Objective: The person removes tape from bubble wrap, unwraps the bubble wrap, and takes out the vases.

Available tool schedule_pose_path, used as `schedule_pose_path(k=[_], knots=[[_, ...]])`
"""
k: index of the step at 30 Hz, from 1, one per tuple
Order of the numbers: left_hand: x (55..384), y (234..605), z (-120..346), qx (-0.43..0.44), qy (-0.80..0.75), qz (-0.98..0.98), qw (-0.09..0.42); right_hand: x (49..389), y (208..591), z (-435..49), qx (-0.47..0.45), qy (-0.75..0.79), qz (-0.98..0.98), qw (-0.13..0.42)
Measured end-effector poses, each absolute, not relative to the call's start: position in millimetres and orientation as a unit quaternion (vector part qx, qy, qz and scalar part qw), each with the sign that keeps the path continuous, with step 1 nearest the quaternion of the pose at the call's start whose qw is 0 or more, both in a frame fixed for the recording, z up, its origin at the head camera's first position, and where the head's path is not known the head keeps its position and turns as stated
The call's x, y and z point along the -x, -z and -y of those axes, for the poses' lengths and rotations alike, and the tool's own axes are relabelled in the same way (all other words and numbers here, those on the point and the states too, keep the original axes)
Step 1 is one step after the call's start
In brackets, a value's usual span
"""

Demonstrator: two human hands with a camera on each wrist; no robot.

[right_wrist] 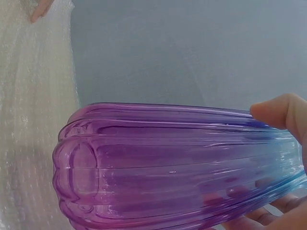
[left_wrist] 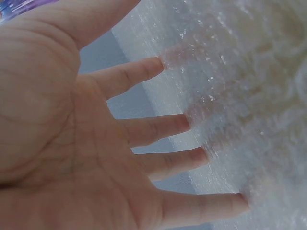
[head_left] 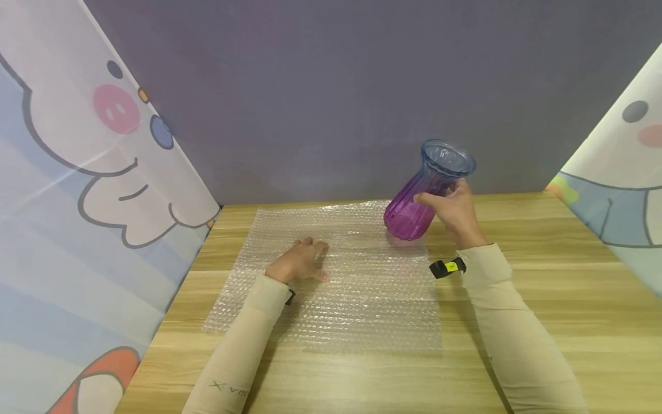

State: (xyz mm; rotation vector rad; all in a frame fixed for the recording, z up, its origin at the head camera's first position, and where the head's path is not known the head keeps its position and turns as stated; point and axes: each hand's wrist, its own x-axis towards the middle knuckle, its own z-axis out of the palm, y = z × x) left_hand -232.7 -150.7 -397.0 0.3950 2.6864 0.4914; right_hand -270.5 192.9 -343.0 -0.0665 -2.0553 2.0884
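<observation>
My right hand [head_left: 455,210] grips a ribbed glass vase [head_left: 412,213], blue at the flared mouth and purple toward the base. The vase tilts, its mouth up and to the right, over the right part of a bubble wrap sheet [head_left: 357,305]. In the right wrist view the thumb lies along one side of the vase [right_wrist: 158,163] and the other fingers show through the glass from behind. My left hand [head_left: 301,261] has its fingers spread, and in the left wrist view the fingertips [left_wrist: 196,155] touch the bubble wrap [left_wrist: 249,105].
The bubble wrap lies flat on a wood-grain table [head_left: 548,310]. A grey panel [head_left: 331,103] stands along the table's back edge. Cloths printed with cartoon animals hang at the left [head_left: 62,172] and right [head_left: 620,201]. Each wrist wears a dark band.
</observation>
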Motion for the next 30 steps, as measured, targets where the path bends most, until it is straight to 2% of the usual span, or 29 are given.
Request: schedule_pose_path(k=[10,30], knots=[[234.1,399.0,151.8,-0.142,-0.173,-0.957,0.187,269.9,342.6,-199.0,-0.001,-0.712,0.691,0.127],[234.4,400.1,151.0,-0.149,-0.174,-0.956,0.185,272.8,345.5,-215.5,0.031,-0.703,0.692,0.164]])
